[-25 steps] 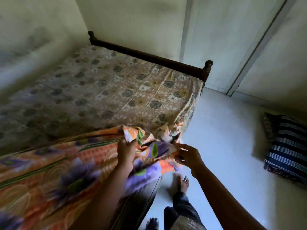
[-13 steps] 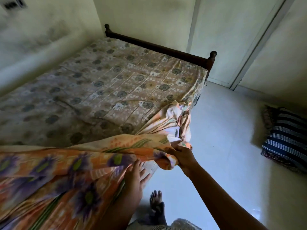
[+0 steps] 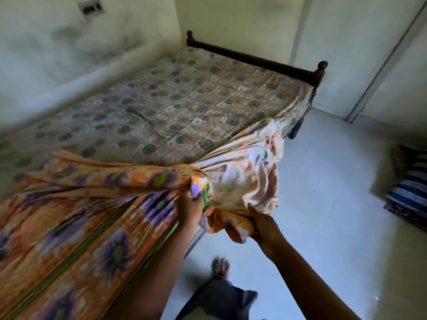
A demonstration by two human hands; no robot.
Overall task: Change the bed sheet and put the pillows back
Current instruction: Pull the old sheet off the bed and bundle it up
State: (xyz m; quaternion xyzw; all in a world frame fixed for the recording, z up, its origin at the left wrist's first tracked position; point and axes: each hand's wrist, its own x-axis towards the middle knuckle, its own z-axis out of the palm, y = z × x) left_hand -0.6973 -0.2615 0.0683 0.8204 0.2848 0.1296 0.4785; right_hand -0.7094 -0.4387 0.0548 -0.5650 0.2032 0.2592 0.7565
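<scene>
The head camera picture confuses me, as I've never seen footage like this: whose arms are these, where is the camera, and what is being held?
There is no machine here. A person wears a wide-angle camera on the head, looking forward and down, so the two arms reaching in from below are their own. The left hand and the right hand both grip a bunched orange sheet with purple flowers, which covers the near part of the bed. Beyond it lies a beige patterned sheet on the mattress, ending at a dark wooden bed rail. A striped pillow lies on the floor at the right. The person's bare foot shows below.
</scene>
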